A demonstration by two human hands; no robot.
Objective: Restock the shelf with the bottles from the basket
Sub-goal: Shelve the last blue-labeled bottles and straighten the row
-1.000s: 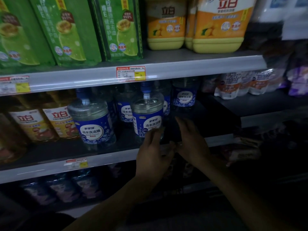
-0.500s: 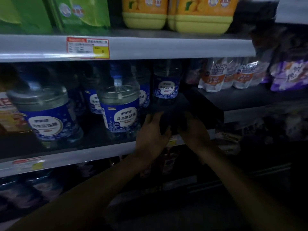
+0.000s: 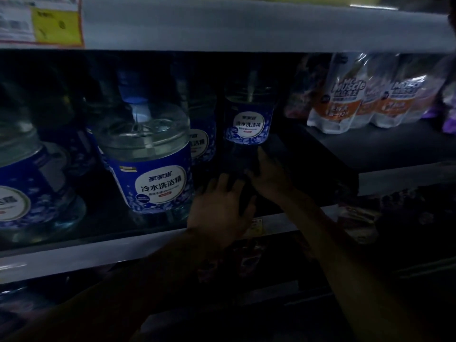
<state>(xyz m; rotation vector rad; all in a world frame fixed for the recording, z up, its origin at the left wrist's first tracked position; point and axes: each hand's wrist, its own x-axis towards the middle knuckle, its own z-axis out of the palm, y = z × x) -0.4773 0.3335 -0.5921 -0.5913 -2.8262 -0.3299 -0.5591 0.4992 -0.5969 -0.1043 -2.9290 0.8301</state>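
Note:
On a dim shelf [image 3: 74, 257] stand several clear bottles with blue labels. One large bottle [image 3: 153, 164] sits at the front, another [image 3: 22, 188] at the far left, and a smaller-looking one [image 3: 249, 124] stands deep at the back. My left hand [image 3: 219, 211] and my right hand [image 3: 269, 178] reach into the dark gap right of the front bottle, fingers spread. My right fingertips point up at the base of the back bottle. Nothing shows in either hand, though the space between them is very dark. No basket is in view.
The upper shelf edge [image 3: 222, 28] runs overhead with a red and yellow price tag [image 3: 42, 21]. White and orange refill pouches [image 3: 350, 99] stand on the neighbouring shelf to the right. Dark packets fill the shelf below.
Both hands have moved from in front of the shelf edge deeper into the gap toward the back bottle. The view has come closer and lower.

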